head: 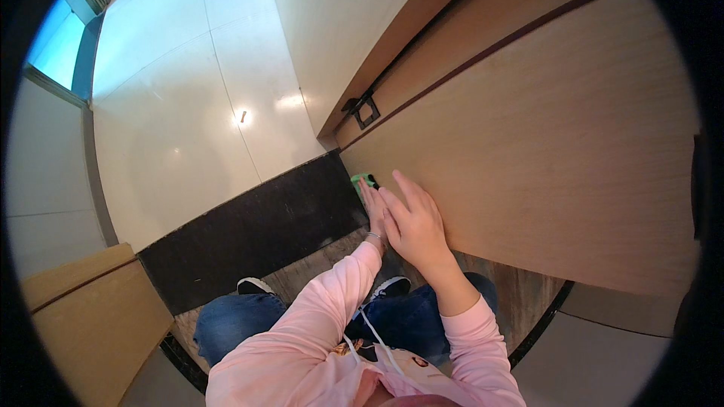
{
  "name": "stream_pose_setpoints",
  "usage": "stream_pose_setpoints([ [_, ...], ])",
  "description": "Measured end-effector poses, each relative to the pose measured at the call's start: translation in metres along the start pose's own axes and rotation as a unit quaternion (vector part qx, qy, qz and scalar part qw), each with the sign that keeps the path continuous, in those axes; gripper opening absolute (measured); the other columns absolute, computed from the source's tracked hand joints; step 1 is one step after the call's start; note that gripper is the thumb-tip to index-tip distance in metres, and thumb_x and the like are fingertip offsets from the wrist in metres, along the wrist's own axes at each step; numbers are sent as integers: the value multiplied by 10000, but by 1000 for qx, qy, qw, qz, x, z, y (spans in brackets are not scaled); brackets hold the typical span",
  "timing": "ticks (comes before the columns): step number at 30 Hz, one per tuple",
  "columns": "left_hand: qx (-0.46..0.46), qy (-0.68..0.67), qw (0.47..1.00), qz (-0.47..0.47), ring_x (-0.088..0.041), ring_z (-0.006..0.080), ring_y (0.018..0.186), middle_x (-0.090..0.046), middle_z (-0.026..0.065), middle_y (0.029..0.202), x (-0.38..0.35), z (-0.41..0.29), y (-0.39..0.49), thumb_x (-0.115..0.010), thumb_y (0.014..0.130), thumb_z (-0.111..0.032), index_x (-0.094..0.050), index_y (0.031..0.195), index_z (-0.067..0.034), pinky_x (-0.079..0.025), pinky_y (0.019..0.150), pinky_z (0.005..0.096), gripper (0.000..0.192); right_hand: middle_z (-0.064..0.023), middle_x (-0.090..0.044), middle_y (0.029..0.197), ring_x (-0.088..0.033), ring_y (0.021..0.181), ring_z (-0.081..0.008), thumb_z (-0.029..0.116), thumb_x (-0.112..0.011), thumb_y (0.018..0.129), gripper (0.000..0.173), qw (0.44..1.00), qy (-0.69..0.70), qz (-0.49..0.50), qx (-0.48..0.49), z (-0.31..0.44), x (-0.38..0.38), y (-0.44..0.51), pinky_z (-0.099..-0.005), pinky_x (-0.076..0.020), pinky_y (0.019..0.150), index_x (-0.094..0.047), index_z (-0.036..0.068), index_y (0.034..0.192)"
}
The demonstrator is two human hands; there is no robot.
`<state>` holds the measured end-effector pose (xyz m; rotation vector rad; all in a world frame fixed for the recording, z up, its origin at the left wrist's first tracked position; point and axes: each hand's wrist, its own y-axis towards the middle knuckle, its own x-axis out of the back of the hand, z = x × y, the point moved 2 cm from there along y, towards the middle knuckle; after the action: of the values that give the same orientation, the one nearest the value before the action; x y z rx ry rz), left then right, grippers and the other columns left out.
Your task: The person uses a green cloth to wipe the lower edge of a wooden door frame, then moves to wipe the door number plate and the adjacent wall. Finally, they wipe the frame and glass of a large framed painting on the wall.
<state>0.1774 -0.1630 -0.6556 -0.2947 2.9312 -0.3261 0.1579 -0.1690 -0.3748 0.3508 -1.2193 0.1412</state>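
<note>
My left hand [374,206] reaches down by the lower edge of a light wooden door [526,141], with a thin bracelet at the wrist. Its fingertips overlap a small green and black object [361,180], perhaps a tape measure, at the door's edge near the black threshold [254,232]. Whether the fingers grip it is hidden. Beside it, my right hand [417,223] lies against or just over the door's face. Its fingers are spread and hold nothing.
The wooden door frame [390,39] bears a black metal strike plate [366,114]. Glossy cream floor tiles [169,118] lie beyond the threshold. A tan wooden panel [102,316] stands at lower left. My shoes [390,288] rest on wood-patterned flooring [305,263].
</note>
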Motion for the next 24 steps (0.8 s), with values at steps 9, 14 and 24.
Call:
stream_pose_setpoints([
  [9,-144,-13,989,1,-62,398,1566,-75,261,1683,9,-98,58,-334,1088,-226,-147,1596,53,-73,1269,442,609,-230,-602,1355,-622,1166,-408,30,-697,822,388,999,7,-41,-18,10,18,-16,-465,-505,999,-692,54,1209],
  [14,45,-10,999,-7,-26,370,1573,-30,259,1688,17,2,55,-272,1111,-302,-74,1598,69,-48,1274,417,643,-234,-601,1355,-628,1157,-406,25,-693,834,356,999,0,-31,-21,11,16,-22,-456,-517,983,-696,45,1189],
  [24,82,47,995,26,-3,371,1576,5,210,1706,-7,-2,-92,-313,1096,-409,-56,1627,-6,-10,1263,477,714,-238,-600,1347,-629,1138,-415,44,-705,834,355,999,13,-42,-14,7,18,-22,-463,-516,974,-694,42,1189],
])
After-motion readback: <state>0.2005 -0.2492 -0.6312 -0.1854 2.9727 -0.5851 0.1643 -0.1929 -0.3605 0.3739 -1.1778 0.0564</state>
